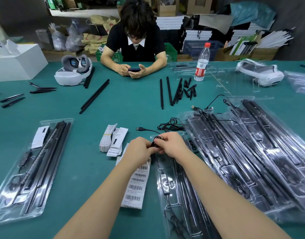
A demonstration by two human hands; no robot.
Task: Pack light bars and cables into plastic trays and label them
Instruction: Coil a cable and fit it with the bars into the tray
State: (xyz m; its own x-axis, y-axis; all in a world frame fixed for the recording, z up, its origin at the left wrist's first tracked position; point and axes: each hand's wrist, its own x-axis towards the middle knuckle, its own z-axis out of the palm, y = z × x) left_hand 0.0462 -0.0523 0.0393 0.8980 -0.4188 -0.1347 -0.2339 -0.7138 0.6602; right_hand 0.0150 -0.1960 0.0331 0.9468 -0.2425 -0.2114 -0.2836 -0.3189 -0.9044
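Gripping coiled black cable (156,144), both hands' fingers curled round it; leaflet (116,147) reads "Grow Light"; barcode labels (137,184) unreadable.

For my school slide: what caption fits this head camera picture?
Both hands, left hand and right hand, coil a black cable above a plastic tray.

Both hands meet over the green table (127,104). The left hand (139,149) and the right hand (172,145) hold together a small black coil of cable (156,143), perhaps half wound. Under them lie a label strip (136,185) and a clear tray (179,195) with bars.
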